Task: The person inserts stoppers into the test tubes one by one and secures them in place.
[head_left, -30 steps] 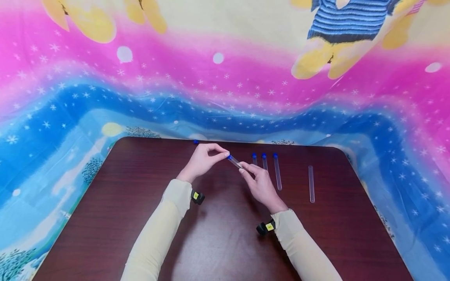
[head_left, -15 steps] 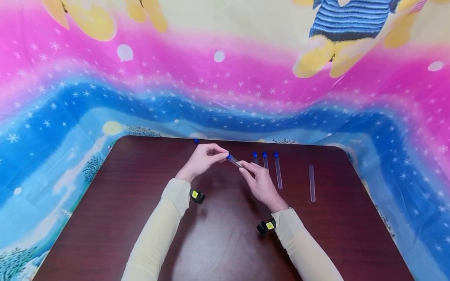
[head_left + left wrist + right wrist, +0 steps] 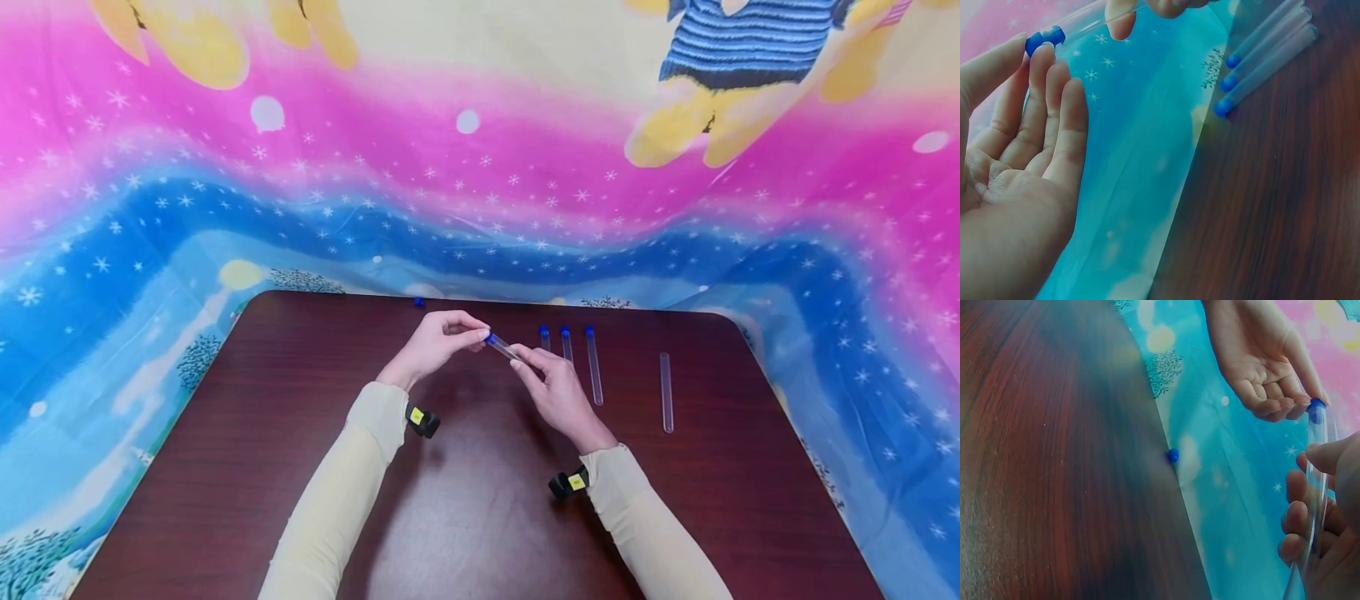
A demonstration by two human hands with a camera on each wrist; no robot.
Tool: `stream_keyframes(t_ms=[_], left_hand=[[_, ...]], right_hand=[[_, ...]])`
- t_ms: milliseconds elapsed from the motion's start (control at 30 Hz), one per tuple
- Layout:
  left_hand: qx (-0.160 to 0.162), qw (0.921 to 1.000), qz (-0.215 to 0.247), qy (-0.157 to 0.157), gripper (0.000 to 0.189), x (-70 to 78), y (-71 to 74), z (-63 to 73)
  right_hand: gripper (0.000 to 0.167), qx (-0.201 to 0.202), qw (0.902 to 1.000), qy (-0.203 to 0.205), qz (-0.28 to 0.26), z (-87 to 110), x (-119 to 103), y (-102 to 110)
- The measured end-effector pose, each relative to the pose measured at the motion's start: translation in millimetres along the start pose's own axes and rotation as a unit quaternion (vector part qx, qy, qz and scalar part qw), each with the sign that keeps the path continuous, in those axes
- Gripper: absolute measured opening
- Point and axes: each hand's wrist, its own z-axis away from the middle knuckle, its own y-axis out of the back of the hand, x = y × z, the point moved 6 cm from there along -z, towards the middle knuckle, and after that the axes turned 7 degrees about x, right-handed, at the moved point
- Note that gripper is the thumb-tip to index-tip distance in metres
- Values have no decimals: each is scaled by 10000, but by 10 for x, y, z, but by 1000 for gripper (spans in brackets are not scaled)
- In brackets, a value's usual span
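Observation:
Over the table's far half, my right hand grips a clear test tube, its thumb and fingers wrapped along the glass-like body. The tube slants up to the left, towards my left hand. There, thumb and index finger pinch the blue cap seated in the tube's mouth; the other left fingers stretch out loosely. In the right wrist view the cap's lower part shows inside the tube. The tube's lower end is hidden behind my right hand in the head view.
Three capped test tubes lie side by side beyond my right hand, partly hidden by it. Farther right lies an uncapped tube. A loose blue cap sits at the far edge of the dark wood table. A printed cloth hangs behind.
My left thumb and fingertips have shifted slightly down at the cap, and the tube's capped end dips a little. The right hand keeps its grip, and the things on the table stay put.

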Motion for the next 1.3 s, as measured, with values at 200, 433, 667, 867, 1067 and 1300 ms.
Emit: stream_keyframes(t_ms=[200,433,667,867,1067,1300], left_hand=[[-2,9973,-639,-375,23,3,5,-43],[489,9818,-1791,-391,35,-200,226,-159],[814,9447,-3119,-609,39,-322,478,-369],[815,9163,-3896,-439,45,-407,626,-478],[684,8884,-4539,39,51,-518,695,-531],[316,8577,-5099,583,55,-672,700,-603]], right_hand=[[26,44,9997,-151,185,-38,101,42],[29,460,9967,-617,259,-71,291,283],[32,590,9937,-906,293,-62,442,460],[34,682,9906,-1084,490,-20,558,572],[33,749,9873,-1181,751,16,673,703],[36,653,9873,-1317,609,52,760,721]])
